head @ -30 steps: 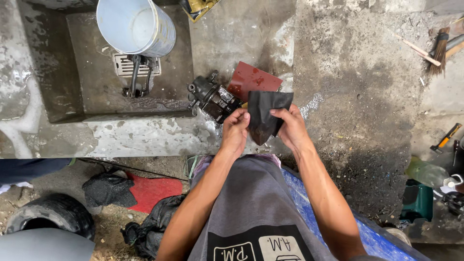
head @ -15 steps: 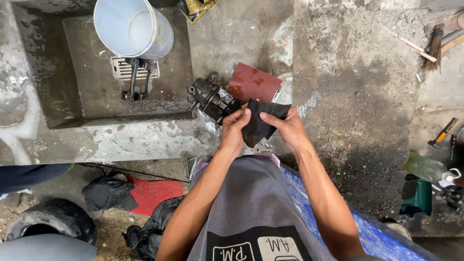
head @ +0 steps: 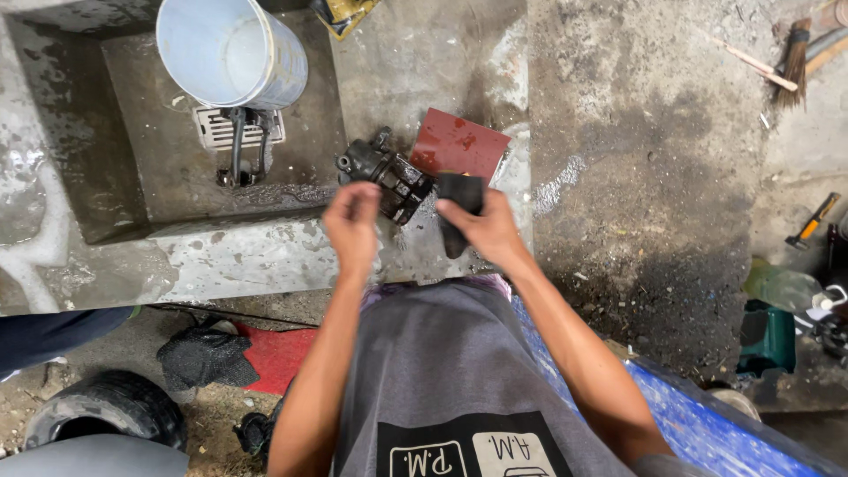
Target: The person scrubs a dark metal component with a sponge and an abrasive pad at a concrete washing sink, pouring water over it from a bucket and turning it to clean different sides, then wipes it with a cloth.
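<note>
My right hand [head: 484, 228] grips a folded black sheet, like sandpaper [head: 458, 201], held just right of a dark, greasy metal machine part [head: 386, 176] that lies on the wet concrete ledge. My left hand [head: 352, 221] hovers in front of that part, blurred, fingers loosely curled with nothing seen in them. A red sheet [head: 458, 146] lies flat on the ledge behind my right hand.
A white bucket [head: 231, 49] stands in a sunken concrete basin over a floor drain grate [head: 237, 126]. A tyre [head: 108, 411], black mesh cloth [head: 205, 357] and red rag lie lower left. A hammer [head: 813, 221], brush [head: 793, 44] and green bottle [head: 781, 285] lie at right.
My left hand has let go of the black sheet and moved left, apart from my right hand. My right hand has folded the sheet smaller and keeps hold of it.
</note>
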